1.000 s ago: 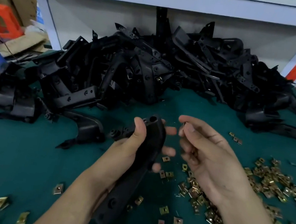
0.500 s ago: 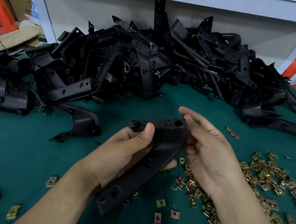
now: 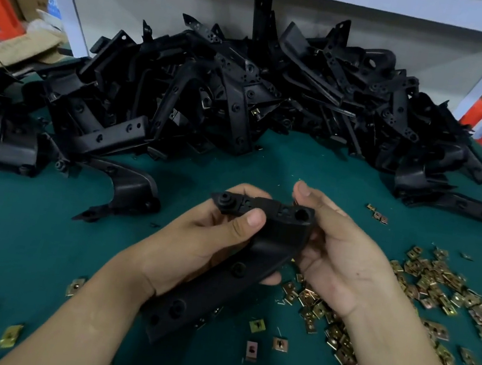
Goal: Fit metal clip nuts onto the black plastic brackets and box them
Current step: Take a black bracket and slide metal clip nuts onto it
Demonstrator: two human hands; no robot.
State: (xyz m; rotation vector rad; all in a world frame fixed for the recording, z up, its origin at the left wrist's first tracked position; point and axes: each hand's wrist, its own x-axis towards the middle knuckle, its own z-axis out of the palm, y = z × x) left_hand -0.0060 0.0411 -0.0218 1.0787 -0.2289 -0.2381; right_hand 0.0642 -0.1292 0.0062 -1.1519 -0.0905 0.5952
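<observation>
The left hand (image 3: 203, 248) grips the black plastic bracket (image 3: 272, 238), thumb on top; the right hand (image 3: 342, 263) curls its fingers round the far end. Clip nuts (image 3: 434, 287) litter the table (image 3: 28, 231) at right.

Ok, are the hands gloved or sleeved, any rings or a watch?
No. The left hand and right hand are bare: no gloves, rings or watch in view. The left forearm and right forearm are bare down to the picture's bottom edge, no sleeve showing. The visible thumbnails are short.

Matt black plastic bracket (image 3: 259, 246), shiny brass-toned metal clip nuts (image 3: 440, 288), green cloth tabletop (image 3: 26, 240)
</observation>
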